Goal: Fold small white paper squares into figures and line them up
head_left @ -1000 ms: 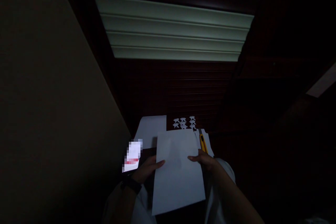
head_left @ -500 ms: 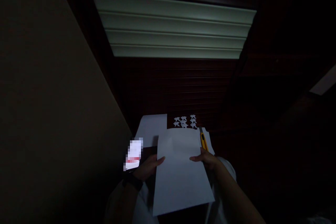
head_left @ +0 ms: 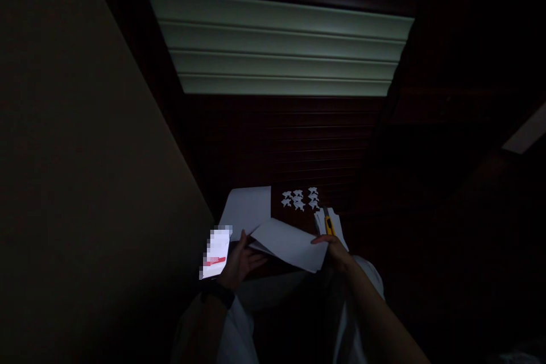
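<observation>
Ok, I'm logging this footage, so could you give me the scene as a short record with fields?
Light: dim
Right hand: holds the right end of the doubled-over sheet
Left hand: open, at that sheet's left end; contact unclear
Second sheet: white, beyond the left hand
Lit screen: left of the left hand, blurred
Cutouts: small, white, grouped beyond the held sheet
Yellow cutter: on papers, at right

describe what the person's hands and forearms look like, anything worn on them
The left hand and right hand wear no gloves. A dark band, perhaps a watch, circles the left wrist; none shows on the right. No sleeves are visible on the forearms.
</observation>
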A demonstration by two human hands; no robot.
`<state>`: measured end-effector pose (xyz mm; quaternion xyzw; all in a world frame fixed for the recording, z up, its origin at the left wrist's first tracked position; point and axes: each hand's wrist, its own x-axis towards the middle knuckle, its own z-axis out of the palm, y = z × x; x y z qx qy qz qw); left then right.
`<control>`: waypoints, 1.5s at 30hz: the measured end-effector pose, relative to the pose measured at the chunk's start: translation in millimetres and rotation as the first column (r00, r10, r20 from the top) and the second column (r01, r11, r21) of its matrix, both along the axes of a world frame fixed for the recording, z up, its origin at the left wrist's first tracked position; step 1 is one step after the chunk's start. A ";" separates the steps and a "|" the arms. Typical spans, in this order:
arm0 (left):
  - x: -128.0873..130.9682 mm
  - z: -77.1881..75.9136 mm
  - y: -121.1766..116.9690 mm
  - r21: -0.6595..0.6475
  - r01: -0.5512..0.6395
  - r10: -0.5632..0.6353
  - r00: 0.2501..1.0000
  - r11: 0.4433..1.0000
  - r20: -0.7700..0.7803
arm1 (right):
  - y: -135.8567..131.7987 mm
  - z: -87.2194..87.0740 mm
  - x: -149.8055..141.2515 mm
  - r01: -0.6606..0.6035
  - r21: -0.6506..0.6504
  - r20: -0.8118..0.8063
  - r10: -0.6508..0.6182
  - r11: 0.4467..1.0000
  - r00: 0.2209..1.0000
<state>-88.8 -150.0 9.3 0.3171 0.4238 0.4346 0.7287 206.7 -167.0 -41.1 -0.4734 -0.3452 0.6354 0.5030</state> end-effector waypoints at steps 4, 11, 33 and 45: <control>-1.5 -16.9 5.2 0.015 -0.038 0.039 0.995 0.999 -0.094 | 1.1 -2.3 -5.2 -0.004 0.126 0.033 0.000 0.992 0.999; -6.9 -40.4 12.3 0.079 -0.185 0.198 0.956 0.979 -0.217 | -0.7 1.6 -9.6 -0.132 0.219 0.089 0.115 0.967 0.989; -3.7 -42.8 13.8 0.061 -0.262 0.269 0.930 0.963 -0.252 | -8.4 8.0 -7.4 -0.392 0.243 0.292 0.319 0.887 0.902; 0.9 -46.9 20.4 0.185 -0.350 0.388 0.888 0.918 -0.247 | -21.6 17.5 -15.7 -0.452 0.071 -0.142 0.457 0.889 0.878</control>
